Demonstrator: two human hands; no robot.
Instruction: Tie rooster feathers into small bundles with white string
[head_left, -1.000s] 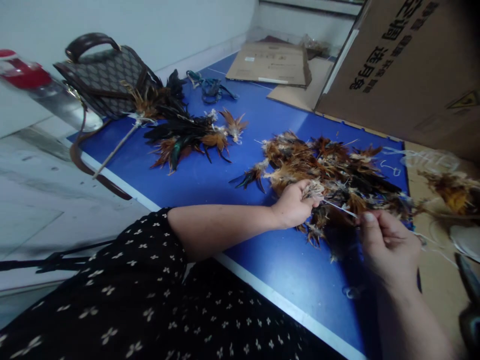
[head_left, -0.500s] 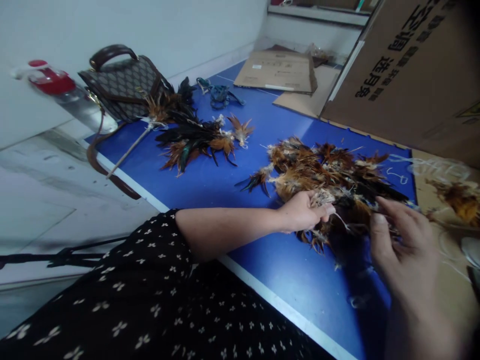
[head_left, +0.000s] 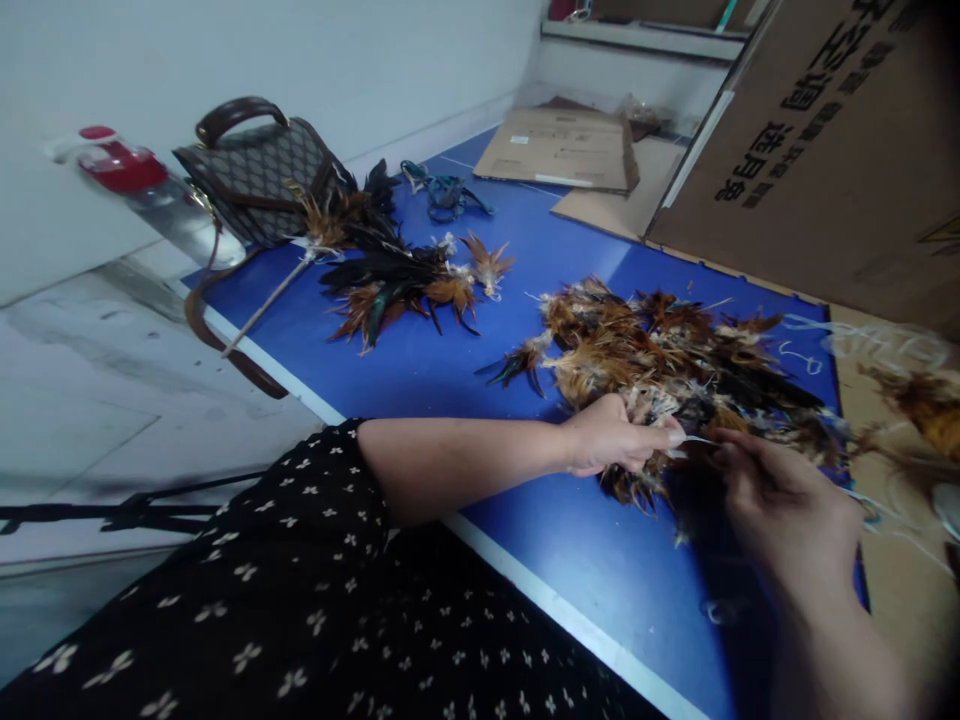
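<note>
My left hand (head_left: 619, 437) is closed around the pale, bound end of a feather bundle (head_left: 637, 482), whose brown tips hang below the fingers. A thin white string (head_left: 699, 440) runs from beside my left thumb to my right hand (head_left: 784, 500). The right thumb and forefinger pinch that string, and it looks taut between the two hands. Just behind both hands spreads a heap of brown, tan and black feathers (head_left: 622, 340) on the blue tabletop (head_left: 420, 385).
More dark feathers (head_left: 390, 275) and a thin stick (head_left: 266, 305) lie at the left beside a patterned handbag (head_left: 255, 180) and a red-capped bottle (head_left: 157, 195). Cardboard sheets (head_left: 555, 150) and a large carton (head_left: 832, 150) stand behind. Loose white string (head_left: 885, 345) lies on the right.
My right hand has moved left, towards my left hand, and its spread fingers have closed on the string. The left hand keeps its grip on the feather bundle.
</note>
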